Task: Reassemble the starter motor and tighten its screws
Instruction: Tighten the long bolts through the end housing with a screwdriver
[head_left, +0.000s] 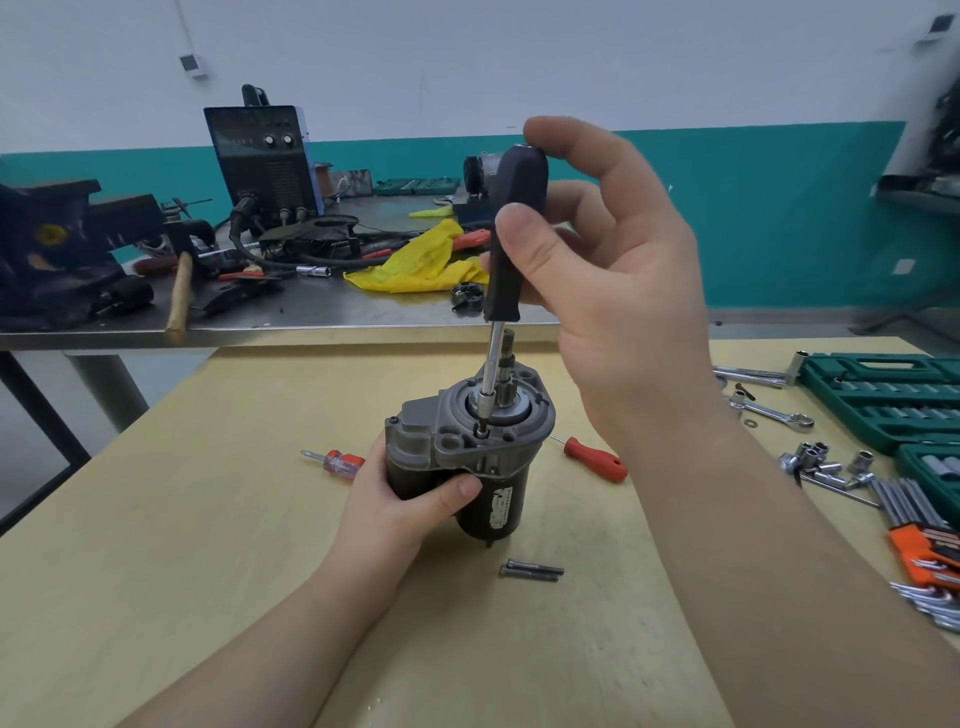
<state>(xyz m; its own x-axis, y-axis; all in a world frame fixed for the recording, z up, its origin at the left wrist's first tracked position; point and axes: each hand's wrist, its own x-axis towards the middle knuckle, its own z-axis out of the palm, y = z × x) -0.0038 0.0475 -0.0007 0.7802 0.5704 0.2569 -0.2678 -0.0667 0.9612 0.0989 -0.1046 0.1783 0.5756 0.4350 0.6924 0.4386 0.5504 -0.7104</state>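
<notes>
The starter motor (470, 441) stands upright on the wooden table (208, 519), grey nose housing up, black body below. My left hand (410, 493) grips the black body from the left, thumb across its front. My right hand (608, 270) holds the black handle of a screwdriver (511, 234) between thumb and fingers, above the motor. The driver's steel shaft runs down to a screw (482, 430) in the housing's face, beside the pinion shaft. Two long bolts (530, 570) lie on the table just in front of the motor.
A small red-handled screwdriver (337, 461) lies left of the motor, a larger red one (597, 460) right. Sockets (815, 460), wrenches (769, 410), hex keys (914, 506) and green tool cases (883, 395) fill the right side. Behind is a steel bench (311, 306) with a vise, welder and yellow rag.
</notes>
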